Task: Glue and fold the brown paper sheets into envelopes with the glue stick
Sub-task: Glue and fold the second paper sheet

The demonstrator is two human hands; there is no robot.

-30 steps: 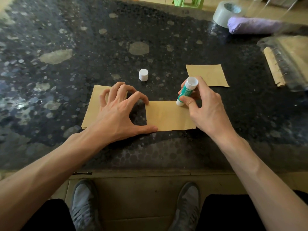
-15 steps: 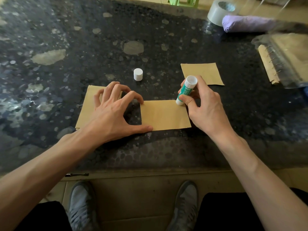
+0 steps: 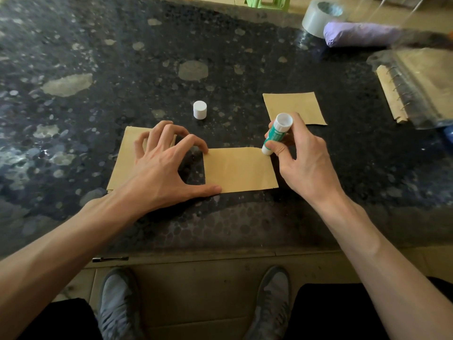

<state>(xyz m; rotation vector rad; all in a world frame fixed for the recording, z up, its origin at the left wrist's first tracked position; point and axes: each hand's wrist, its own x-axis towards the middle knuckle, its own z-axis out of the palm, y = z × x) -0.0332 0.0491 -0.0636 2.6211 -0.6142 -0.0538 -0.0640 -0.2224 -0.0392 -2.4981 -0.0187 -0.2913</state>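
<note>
A folded brown paper sheet lies on the dark speckled table in front of me. My right hand grips a green and white glue stick, tip down on the sheet's far right corner. My left hand is spread over the gap beside it, its thumb and index fingertip pressing the sheet's left edge. Under that hand lies a stack of brown sheets. Another folded brown piece lies further back on the right. The glue stick's white cap stands behind the sheets.
A roll of clear tape and a purple bundle sit at the far right. A spiral-bound pad under clear plastic lies at the right edge. My grey shoes are on the floor below the table's near edge.
Both hands hold nearly the same pose; the glue stick's tip stays at the sheet's far right corner. The apparent shift comes from the camera moving slightly.
</note>
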